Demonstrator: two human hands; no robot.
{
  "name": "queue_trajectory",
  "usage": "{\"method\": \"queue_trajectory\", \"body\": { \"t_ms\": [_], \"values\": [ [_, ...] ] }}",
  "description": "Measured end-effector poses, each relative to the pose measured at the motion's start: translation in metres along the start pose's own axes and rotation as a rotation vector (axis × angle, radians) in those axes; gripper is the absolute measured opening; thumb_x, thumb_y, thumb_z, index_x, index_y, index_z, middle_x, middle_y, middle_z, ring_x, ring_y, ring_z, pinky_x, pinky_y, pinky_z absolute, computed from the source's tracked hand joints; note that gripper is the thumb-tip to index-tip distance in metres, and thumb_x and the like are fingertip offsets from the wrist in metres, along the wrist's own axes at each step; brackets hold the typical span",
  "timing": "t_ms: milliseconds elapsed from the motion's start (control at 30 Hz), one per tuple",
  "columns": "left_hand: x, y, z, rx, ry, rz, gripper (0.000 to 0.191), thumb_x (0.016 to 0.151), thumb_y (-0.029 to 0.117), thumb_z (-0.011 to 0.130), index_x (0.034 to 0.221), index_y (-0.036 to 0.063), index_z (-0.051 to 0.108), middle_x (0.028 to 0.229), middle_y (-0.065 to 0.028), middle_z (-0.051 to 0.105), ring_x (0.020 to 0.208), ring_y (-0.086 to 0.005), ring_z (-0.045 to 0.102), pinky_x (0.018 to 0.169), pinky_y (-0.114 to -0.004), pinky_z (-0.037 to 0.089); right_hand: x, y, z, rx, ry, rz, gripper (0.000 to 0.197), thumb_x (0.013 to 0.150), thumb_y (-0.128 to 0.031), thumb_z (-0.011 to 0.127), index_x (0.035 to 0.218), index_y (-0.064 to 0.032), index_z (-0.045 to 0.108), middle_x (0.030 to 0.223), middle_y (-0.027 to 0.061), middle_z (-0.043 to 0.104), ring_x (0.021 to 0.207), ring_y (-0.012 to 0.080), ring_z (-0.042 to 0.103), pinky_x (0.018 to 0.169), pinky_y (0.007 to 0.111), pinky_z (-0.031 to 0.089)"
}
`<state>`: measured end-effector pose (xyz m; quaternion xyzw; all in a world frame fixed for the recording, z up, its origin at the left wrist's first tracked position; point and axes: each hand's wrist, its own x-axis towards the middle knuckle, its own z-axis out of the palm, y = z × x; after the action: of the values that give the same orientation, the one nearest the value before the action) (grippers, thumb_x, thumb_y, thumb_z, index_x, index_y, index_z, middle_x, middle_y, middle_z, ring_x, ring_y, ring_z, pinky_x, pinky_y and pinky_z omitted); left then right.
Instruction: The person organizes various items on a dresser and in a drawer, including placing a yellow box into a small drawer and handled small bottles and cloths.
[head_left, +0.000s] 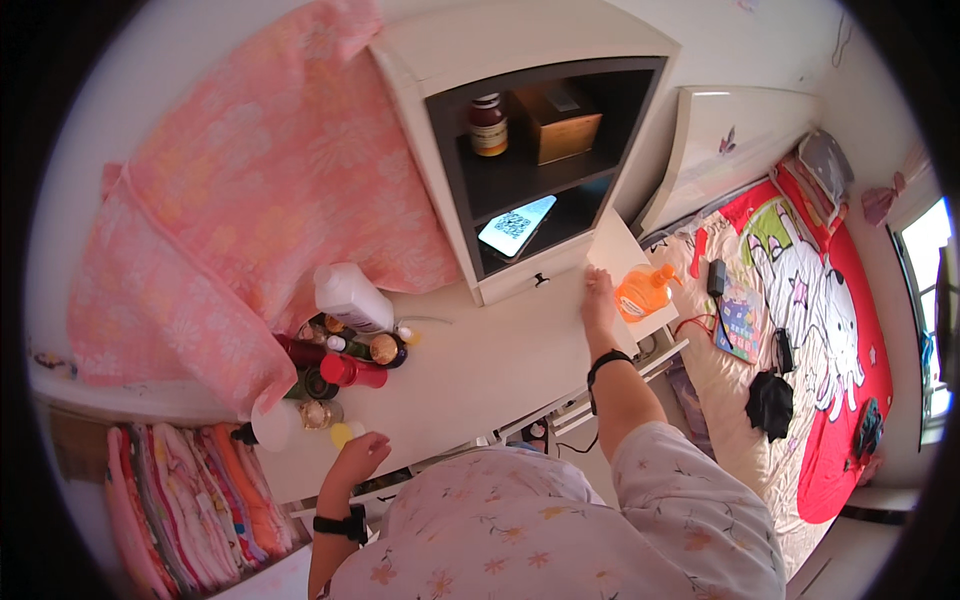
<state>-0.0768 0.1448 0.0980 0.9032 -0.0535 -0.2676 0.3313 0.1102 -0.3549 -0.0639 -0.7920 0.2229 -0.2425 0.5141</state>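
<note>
My right hand (598, 292) rests at the right end of the white dresser top (480, 360), just left of an orange pump bottle (643, 292); no held object shows in it. My left hand (361, 457) is over the dresser's front left edge, fingers loosely bent, near a yellow round lid (342, 434). Behind it stand a red bottle (354, 371), a white plastic bottle (352, 298), a gold-capped jar (384, 349) and a glass jar (316, 414), among several small containers.
A white cabinet (491, 291) with dark shelves holds a lit phone (517, 225), a brown jar (488, 127) and a cardboard box (562, 131). A pink floral cloth (285, 165) drapes at left above folded textiles (187, 495). A bed (720, 405) bearing a book (739, 322) and a black adapter (716, 277) lies right.
</note>
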Motion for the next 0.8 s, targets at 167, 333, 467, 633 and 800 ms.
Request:
{"method": "queue_trajectory", "body": {
  "t_ms": [167, 333, 467, 633, 800],
  "values": [
    [-0.036, -0.019, 0.006, -0.073, 0.072, -0.184, 0.027, 0.084, 0.022, 0.063, 0.103, 0.0023, 0.062, 0.094, -0.0134, 0.067, 0.088, -0.0247, 0.064, 0.079, -0.032, 0.050, -0.051, -0.033, 0.035, -0.637, -0.118, -0.299, 0.051, 0.084, -0.001, 0.034, 0.134, -0.0079, 0.041, 0.138, 0.0134, 0.042, 0.135, 0.0293, 0.029, 0.112, 0.038, 0.020],
    [-0.041, -0.013, 0.007, -0.108, 0.105, -0.202, 0.025, 0.084, 0.019, 0.063, 0.103, 0.0019, 0.062, 0.093, -0.0130, 0.067, 0.087, -0.0222, 0.064, 0.079, -0.030, 0.050, -0.138, -0.056, 0.094, -0.343, -0.405, -0.484, 0.046, 0.083, -0.002, 0.041, 0.128, -0.0068, 0.046, 0.133, 0.0128, 0.045, 0.129, 0.0277, 0.036, 0.108, 0.037, 0.027],
    [-0.028, 0.007, 0.006, -0.127, 0.079, -0.180, 0.025, 0.084, 0.017, 0.063, 0.103, 0.0010, 0.062, 0.093, -0.0134, 0.067, 0.088, -0.0214, 0.064, 0.079, -0.030, 0.049, -0.209, -0.085, 0.122, 0.038, -0.855, -0.861, 0.028, 0.084, -0.005, 0.050, 0.108, -0.0137, 0.061, 0.115, 0.0074, 0.058, 0.109, 0.0266, 0.053, 0.091, 0.036, 0.043],
    [-0.025, 0.005, 0.001, -0.096, 0.124, -0.117, 0.025, 0.084, 0.016, 0.062, 0.103, 0.0006, 0.061, 0.093, -0.0137, 0.066, 0.089, -0.0218, 0.064, 0.080, -0.030, 0.049, -0.154, -0.122, 0.060, -0.077, -1.346, -0.402, 0.038, 0.082, 0.004, 0.041, 0.109, -0.0103, 0.063, 0.104, 0.0050, 0.063, 0.098, 0.0204, 0.058, 0.090, 0.031, 0.044],
    [-0.035, -0.009, 0.003, -0.058, 0.108, -0.165, 0.025, 0.083, 0.017, 0.062, 0.102, 0.0003, 0.062, 0.093, -0.0136, 0.066, 0.088, -0.0218, 0.064, 0.079, -0.031, 0.049, -0.076, -0.046, -0.030, -0.228, -0.357, -0.399, 0.036, 0.085, 0.002, 0.039, 0.114, -0.0078, 0.060, 0.121, 0.0097, 0.056, 0.117, 0.0270, 0.050, 0.101, 0.035, 0.039]
  ]
}}
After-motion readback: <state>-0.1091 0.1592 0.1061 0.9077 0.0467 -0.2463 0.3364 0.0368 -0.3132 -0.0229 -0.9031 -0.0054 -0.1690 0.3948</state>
